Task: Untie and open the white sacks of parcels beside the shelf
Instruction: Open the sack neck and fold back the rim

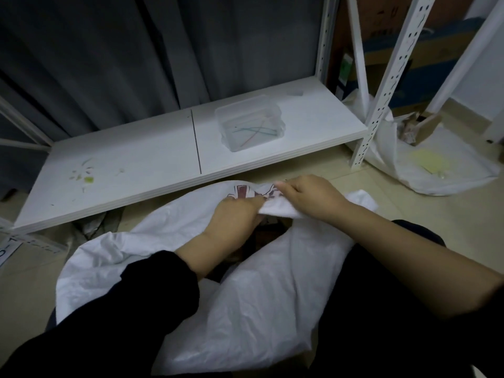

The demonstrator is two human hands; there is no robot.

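We see a black long sleeve (131, 301) on the left, ending short of the wrist. The right forearm (395, 241) is uncovered, with dark clothing (409, 323) beneath it. The left hand (234, 216) and right hand (308, 195) are bare.

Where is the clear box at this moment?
In the head view, the clear box sits on the low white shelf, right of its dark seam, beyond the left hand and right hand gripping the sack.
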